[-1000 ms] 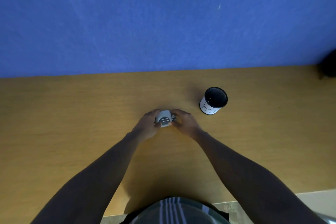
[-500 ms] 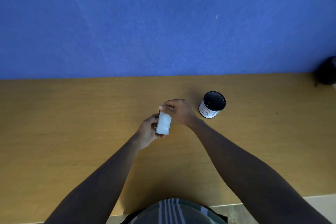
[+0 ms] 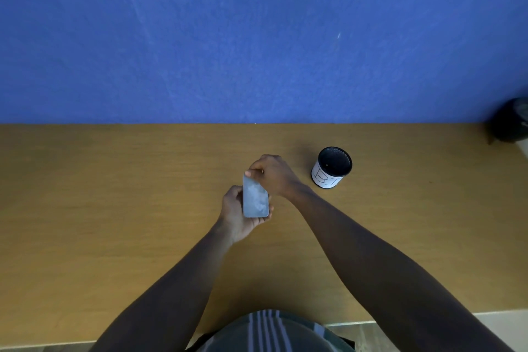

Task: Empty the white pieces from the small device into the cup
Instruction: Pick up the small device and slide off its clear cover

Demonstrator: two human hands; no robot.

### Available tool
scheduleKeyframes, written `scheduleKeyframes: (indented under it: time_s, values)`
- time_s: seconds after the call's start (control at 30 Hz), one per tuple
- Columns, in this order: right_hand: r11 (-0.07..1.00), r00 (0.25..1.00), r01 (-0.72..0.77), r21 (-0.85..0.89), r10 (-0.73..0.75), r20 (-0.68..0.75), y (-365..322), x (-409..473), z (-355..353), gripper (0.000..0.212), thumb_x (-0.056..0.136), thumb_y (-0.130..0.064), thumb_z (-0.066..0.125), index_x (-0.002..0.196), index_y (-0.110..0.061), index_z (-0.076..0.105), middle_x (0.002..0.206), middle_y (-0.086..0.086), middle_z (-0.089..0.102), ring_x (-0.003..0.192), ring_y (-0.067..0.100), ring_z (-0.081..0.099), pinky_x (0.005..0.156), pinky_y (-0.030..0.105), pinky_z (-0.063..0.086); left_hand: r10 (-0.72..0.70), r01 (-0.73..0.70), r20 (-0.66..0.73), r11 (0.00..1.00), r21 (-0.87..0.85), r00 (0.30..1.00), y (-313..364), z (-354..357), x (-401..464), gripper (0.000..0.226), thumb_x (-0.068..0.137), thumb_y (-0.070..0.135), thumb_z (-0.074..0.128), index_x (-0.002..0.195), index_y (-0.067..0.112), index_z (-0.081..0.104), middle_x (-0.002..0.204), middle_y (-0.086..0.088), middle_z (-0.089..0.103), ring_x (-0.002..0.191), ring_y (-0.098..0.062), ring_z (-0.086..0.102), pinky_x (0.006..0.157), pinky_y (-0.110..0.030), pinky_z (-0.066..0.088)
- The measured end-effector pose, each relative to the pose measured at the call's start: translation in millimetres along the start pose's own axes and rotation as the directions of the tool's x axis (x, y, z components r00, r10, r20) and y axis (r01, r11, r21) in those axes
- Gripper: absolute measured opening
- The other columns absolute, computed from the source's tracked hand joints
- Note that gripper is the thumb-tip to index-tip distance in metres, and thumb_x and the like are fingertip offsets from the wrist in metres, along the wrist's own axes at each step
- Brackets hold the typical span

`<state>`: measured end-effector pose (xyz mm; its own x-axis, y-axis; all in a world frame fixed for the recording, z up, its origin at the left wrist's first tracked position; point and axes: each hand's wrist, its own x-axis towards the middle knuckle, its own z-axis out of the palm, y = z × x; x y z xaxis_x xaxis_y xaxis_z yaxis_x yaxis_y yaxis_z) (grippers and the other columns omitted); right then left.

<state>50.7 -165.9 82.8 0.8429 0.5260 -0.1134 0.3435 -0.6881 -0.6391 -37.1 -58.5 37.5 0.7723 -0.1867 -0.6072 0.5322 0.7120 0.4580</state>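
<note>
The small grey-white device (image 3: 255,198) is lifted above the wooden table (image 3: 114,194), its flat underside turned up toward me. My left hand (image 3: 235,213) cups it from below and the left. My right hand (image 3: 273,174) pinches its far top end with the fingertips. The cup (image 3: 331,168), black inside with a white label, stands upright on the table to the right of my hands, apart from them. No white pieces are visible.
A blue wall (image 3: 257,37) rises along the table's far edge. A dark object (image 3: 511,120) sits at the far right corner. The table's near edge runs just in front of my body.
The device has been lifted off the table and turned over so its flat side faces up. My right hand moved to its far end; my left hand now cradles it.
</note>
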Motion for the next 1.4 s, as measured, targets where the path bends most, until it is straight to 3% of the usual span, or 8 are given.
scheduleKeyframes:
  time_s: [0.33,0.63,0.9,1.2,1.4]
  values:
    - [0.996,0.997,0.041,-0.075,-0.045,-0.057,-9.5,-6.3,-1.5,0.017,0.092,-0.023,0.064,0.094,-0.008,0.074,0.099,0.008,0.067,0.09,0.019,0.059,0.075,0.036,0.05,0.036,-0.041,-0.052,0.996,-0.082,0.998,-11.3,8.0,0.8,0.044,0.086,0.034,0.034,0.097,0.001,0.061,0.076,-0.018,0.061,0.06,-0.03,0.061,0.057,-0.037,0.052]
    - [0.985,0.977,0.073,-0.154,-0.102,-0.186,-14.2,-10.7,9.0,0.015,0.09,-0.019,0.065,0.091,-0.007,0.073,0.095,0.007,0.065,0.099,0.021,0.053,0.075,0.03,0.04,0.074,-0.08,-0.07,0.993,-0.091,0.995,-8.8,9.0,2.4,0.046,0.086,0.033,0.035,0.076,0.003,0.068,0.069,-0.016,0.064,0.058,-0.028,0.059,0.057,-0.035,0.049]
    - [0.987,0.969,0.087,-0.138,-0.116,-0.217,-17.0,-14.1,8.2,0.014,0.091,-0.016,0.063,0.091,-0.005,0.073,0.095,0.007,0.065,0.098,0.022,0.053,0.079,0.037,0.048,0.055,-0.062,-0.07,0.992,-0.106,0.996,-7.9,9.6,1.2,0.036,0.086,0.032,0.036,0.088,0.004,0.06,0.07,-0.014,0.065,0.061,-0.026,0.062,0.057,-0.034,0.053]
    - [0.989,0.954,0.097,-0.114,-0.125,-0.271,-21.7,-17.6,6.4,0.008,0.088,-0.009,0.066,0.089,-0.003,0.073,0.092,0.009,0.067,0.094,0.022,0.055,0.073,0.025,0.036,0.044,-0.051,-0.054,0.988,-0.143,0.998,-9.6,6.1,1.6,0.035,0.087,0.032,0.037,0.09,0.004,0.058,0.069,-0.014,0.066,0.059,-0.026,0.064,0.057,-0.035,0.053]
    - [0.994,0.944,0.103,0.021,-0.091,-0.317,-25.2,-20.4,-1.1,0.006,0.087,-0.009,0.069,0.086,-0.006,0.074,0.09,0.007,0.069,0.09,0.02,0.057,0.077,0.031,0.045,0.064,-0.067,-0.026,0.987,-0.145,0.998,-5.3,6.1,-0.1,0.036,0.086,0.031,0.038,0.089,0.004,0.061,0.072,-0.015,0.065,0.061,-0.028,0.062,0.059,-0.035,0.052]
